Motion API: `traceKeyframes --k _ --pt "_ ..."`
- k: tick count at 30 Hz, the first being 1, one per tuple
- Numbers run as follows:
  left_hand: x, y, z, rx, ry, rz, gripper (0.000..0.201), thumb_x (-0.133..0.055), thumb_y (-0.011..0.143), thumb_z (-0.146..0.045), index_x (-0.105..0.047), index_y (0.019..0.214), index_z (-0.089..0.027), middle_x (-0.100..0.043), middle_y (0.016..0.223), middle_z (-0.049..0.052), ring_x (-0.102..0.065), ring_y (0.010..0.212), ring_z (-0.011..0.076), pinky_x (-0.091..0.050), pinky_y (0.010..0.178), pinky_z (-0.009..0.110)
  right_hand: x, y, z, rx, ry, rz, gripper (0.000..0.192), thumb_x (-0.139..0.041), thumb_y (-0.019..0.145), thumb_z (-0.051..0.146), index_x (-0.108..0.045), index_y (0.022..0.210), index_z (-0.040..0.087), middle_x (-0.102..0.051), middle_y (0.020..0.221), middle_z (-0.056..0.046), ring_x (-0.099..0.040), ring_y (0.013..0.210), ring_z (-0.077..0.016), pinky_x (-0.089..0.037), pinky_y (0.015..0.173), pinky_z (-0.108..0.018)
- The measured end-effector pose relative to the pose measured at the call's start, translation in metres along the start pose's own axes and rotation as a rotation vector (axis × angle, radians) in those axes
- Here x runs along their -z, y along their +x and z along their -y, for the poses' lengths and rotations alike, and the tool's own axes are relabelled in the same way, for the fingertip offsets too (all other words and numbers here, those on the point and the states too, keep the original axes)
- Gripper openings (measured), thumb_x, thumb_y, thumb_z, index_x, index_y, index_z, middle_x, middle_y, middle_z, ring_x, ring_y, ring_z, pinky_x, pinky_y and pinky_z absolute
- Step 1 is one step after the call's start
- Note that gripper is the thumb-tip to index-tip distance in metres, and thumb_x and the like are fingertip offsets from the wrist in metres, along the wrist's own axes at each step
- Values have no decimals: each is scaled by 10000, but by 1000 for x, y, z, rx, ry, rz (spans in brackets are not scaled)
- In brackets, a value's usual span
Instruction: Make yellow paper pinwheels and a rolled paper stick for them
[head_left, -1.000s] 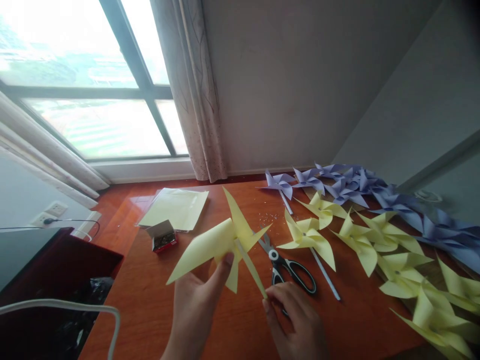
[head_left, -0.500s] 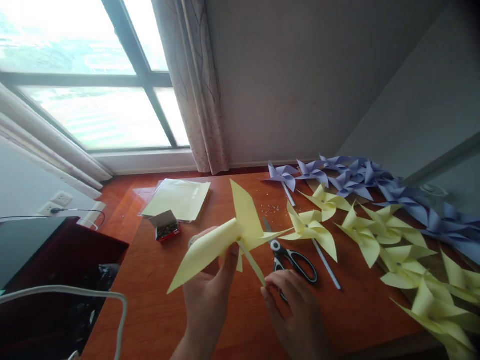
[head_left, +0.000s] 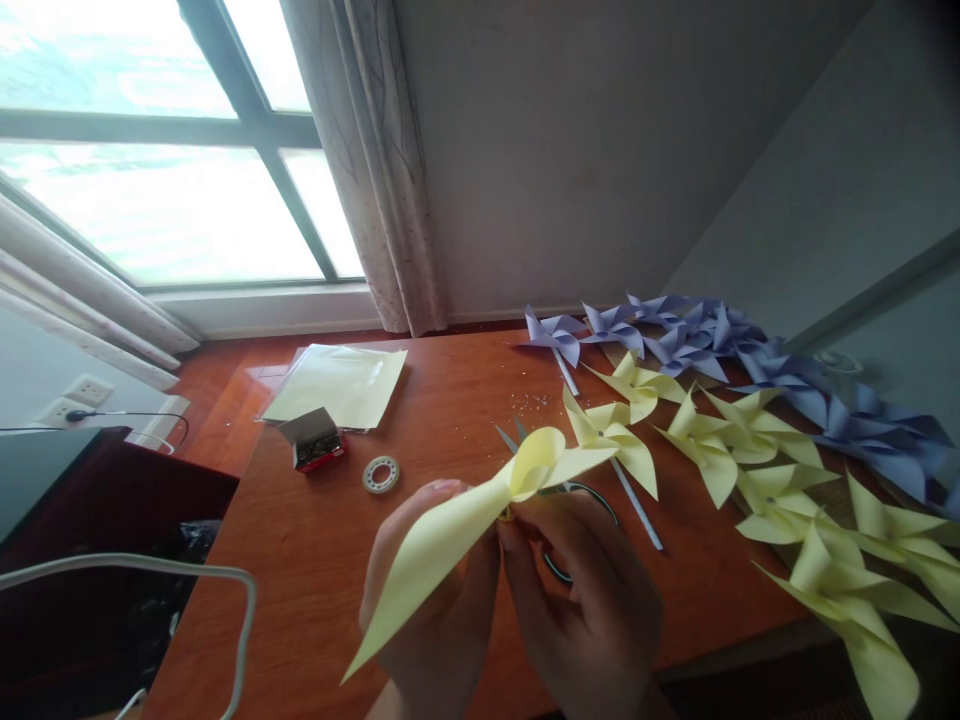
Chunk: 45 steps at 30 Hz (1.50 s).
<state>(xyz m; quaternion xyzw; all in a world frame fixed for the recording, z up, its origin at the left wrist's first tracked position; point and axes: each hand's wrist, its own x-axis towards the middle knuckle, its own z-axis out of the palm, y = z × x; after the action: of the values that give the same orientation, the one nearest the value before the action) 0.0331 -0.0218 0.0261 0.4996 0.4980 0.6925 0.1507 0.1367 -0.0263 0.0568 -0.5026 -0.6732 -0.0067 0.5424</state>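
A yellow paper pinwheel [head_left: 450, 545] is between my two hands, its longest blade pointing down to the left. My left hand [head_left: 442, 630] is closed on it from behind and below, partly covered by that blade. The fingers of my right hand [head_left: 592, 610] pinch at the back of the pinwheel's centre, close against the left fingertips. Its stick is hidden by the hands. Beneath my right hand lie scissors [head_left: 559, 570] with dark handles, mostly covered. A finished-looking yellow pinwheel [head_left: 611, 440] with a white stick [head_left: 637, 505] rests just to the right.
Several more yellow pinwheels [head_left: 787, 500] and purple pinwheels [head_left: 686, 355] cover the table's right side. At left are a stack of yellow paper [head_left: 337, 385], an open small box of metal pieces [head_left: 319, 450] and a tape roll [head_left: 368, 478]. A white cable [head_left: 247, 620] curves at lower left.
My right hand has moved up from the stick's lower end to the pinwheel's centre. The pinwheel has tilted, hiding its stick. The tape roll has come into view beside my left hand.
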Motion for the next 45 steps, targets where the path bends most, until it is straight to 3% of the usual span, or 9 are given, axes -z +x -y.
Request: traceKeyframes --k 10,14,23,29,35,39,45 --pt "0 1 -3 5 -29 34 405 -772 769 -59 -678 1121 -236 -737 1041 15 -720 918 164 -636 806 251 -3 0 0 -55 81 -3 122 -666 863 94 -666 937 190 -679 741 -34 -673 682 -168 -595 648 -283" --pt "1 1 -4 62 -9 49 402 -794 761 -101 -674 1109 -262 -733 1050 17 -721 932 199 -644 809 312 -4 1 0 -55 94 -2 119 -658 853 81 -657 897 191 -660 715 -26 -661 661 -167 -581 626 -281" --pt "1 -1 -3 121 -5 46 363 -796 766 -126 -675 1077 -270 -731 1039 28 -712 929 203 -646 808 327 -6 -2 -3 -63 104 1 136 -663 845 74 -641 899 196 -649 688 -11 -636 635 -155 -565 633 -282" --pt "1 0 0 73 -15 40 374 -804 735 -79 -689 1058 -227 -739 1030 15 -719 917 172 -630 810 265 -5 0 -4 -34 101 -1 151 -665 838 59 -630 898 193 -641 671 5 -619 616 -140 -561 620 -270" --pt "-2 1 -4 82 -5 31 332 -801 754 -131 -688 1047 -239 -750 1000 35 -733 884 206 -650 765 308 -6 -1 -5 -51 103 -4 164 -667 836 74 -638 917 213 -656 686 -3 -634 622 -159 -584 616 -294" --pt "0 0 -1 104 -29 50 391 -788 768 -112 -684 1106 -282 -743 1055 29 -725 949 212 -640 838 335 -3 0 -6 -17 80 21 138 -671 847 79 -668 921 195 -683 729 -24 -672 659 -167 -599 629 -287" --pt "5 1 6 35 8 90 439 -789 753 -87 -670 1138 -261 -750 1055 35 -735 950 231 -639 854 370 1 -3 -10 26 62 37 180 -680 849 63 -700 976 190 -739 820 -42 -712 740 -180 -606 691 -290"
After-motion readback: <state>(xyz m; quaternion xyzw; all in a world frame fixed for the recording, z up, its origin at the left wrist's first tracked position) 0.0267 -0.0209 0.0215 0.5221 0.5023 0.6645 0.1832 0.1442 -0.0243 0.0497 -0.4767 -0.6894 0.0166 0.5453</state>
